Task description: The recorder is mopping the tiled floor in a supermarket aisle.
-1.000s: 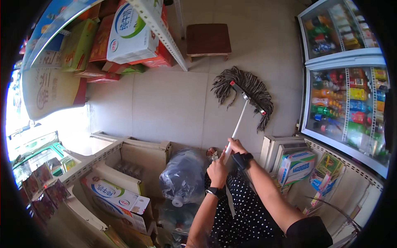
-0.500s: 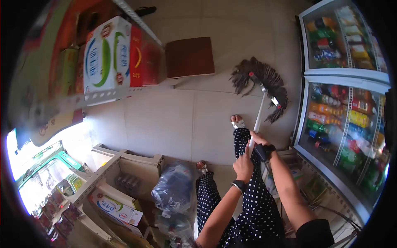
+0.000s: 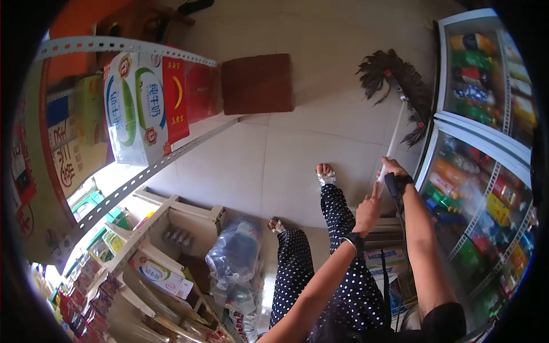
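Note:
A mop [image 3: 394,132] with a white handle slants away from me, its dark, stringy head spread on the tiled floor beside the glass-door fridge [image 3: 437,114]. My right hand [image 3: 394,170] is closed round the handle on the upper grip nearest the mop head. Just below it, my left hand [image 3: 368,214] also grips the handle, with one finger stretched along it. Dark bands circle both wrists. The end of the handle is hidden behind my left hand and forearm.
A reddish-brown box [image 3: 257,84] lies on the floor ahead. Left of it, a perforated metal shelf [image 3: 157,166] holds a milk carton box [image 3: 134,108]. Plastic-wrapped clear bottles [image 3: 233,251] stand left of my legs, near a beige shelf unit [image 3: 189,208]. Bottled drinks fill the fridge.
The mop head has slid right, closer to the fridge. Both hands have moved right and slightly forward with the handle, still gripping it. The view has shifted a little.

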Demonstrator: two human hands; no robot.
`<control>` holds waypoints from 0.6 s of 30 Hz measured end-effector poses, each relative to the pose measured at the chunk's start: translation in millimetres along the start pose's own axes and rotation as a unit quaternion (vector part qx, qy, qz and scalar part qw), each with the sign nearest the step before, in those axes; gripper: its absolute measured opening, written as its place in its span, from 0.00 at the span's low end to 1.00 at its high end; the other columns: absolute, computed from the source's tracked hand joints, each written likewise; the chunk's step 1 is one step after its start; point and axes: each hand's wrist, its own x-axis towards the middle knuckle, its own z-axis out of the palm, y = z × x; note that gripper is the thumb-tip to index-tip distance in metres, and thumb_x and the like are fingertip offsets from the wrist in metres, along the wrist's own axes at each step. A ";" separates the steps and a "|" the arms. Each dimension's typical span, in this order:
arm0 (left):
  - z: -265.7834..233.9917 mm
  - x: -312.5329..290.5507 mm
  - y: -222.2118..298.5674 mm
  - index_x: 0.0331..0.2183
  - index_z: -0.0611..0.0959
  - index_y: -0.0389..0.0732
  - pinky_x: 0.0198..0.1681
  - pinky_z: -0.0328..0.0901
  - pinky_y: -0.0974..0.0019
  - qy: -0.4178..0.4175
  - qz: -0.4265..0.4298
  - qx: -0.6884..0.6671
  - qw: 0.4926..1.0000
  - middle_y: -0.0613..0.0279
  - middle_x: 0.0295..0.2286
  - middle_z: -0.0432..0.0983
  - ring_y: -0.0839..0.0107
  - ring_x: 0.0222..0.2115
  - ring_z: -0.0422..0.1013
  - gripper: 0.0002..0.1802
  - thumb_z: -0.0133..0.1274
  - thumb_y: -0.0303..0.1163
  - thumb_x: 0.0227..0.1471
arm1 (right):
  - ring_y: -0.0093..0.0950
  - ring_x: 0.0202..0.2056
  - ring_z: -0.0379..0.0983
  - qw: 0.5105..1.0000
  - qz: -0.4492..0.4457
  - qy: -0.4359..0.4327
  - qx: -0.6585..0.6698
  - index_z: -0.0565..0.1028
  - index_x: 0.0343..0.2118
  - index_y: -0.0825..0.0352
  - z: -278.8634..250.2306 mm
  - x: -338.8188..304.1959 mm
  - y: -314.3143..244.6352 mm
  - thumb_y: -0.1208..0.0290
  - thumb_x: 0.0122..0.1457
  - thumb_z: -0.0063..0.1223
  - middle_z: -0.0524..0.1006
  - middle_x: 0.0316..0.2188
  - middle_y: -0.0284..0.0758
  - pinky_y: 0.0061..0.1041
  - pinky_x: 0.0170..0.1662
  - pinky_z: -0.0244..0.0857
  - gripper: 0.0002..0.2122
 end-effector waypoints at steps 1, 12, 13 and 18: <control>1.3 -1.3 -5.4 0.54 0.50 0.49 0.30 0.65 0.52 0.009 0.006 -0.001 1.000 0.41 0.32 0.69 0.44 0.28 0.69 0.30 0.40 0.38 0.51 | 0.34 0.19 0.68 1.000 0.015 0.014 -0.005 0.60 0.33 0.68 3.1 3.3 2.7 0.59 0.54 0.42 0.67 0.19 0.39 0.35 0.24 0.67 0.15; -50.8 -54.2 -93.7 0.51 0.56 0.42 0.23 0.65 0.54 0.077 0.021 0.060 0.995 0.46 0.28 0.71 0.50 0.22 0.70 0.26 0.40 0.35 0.50 | 0.32 0.20 0.69 0.998 -0.012 0.006 -0.067 0.59 0.35 0.67 100.2 6.5 54.4 0.54 0.55 0.39 0.68 0.19 0.38 0.31 0.24 0.67 0.18; -56.5 -69.2 -102.5 0.50 0.58 0.43 0.24 0.65 0.53 0.074 0.009 0.035 0.997 0.46 0.27 0.71 0.49 0.23 0.69 0.25 0.41 0.35 0.50 | 0.32 0.19 0.70 0.995 -0.029 -0.015 -0.094 0.59 0.35 0.68 106.4 6.9 69.0 0.53 0.56 0.38 0.69 0.19 0.38 0.31 0.24 0.67 0.19; -83.8 -162.8 -193.9 0.50 0.59 0.44 0.27 0.64 0.51 0.088 -0.033 0.008 0.996 0.44 0.25 0.71 0.47 0.24 0.69 0.26 0.43 0.34 0.48 | 0.34 0.16 0.70 0.987 -0.050 -0.077 -0.132 0.60 0.35 0.68 206.8 -18.3 165.2 0.52 0.55 0.38 0.70 0.16 0.39 0.31 0.18 0.66 0.20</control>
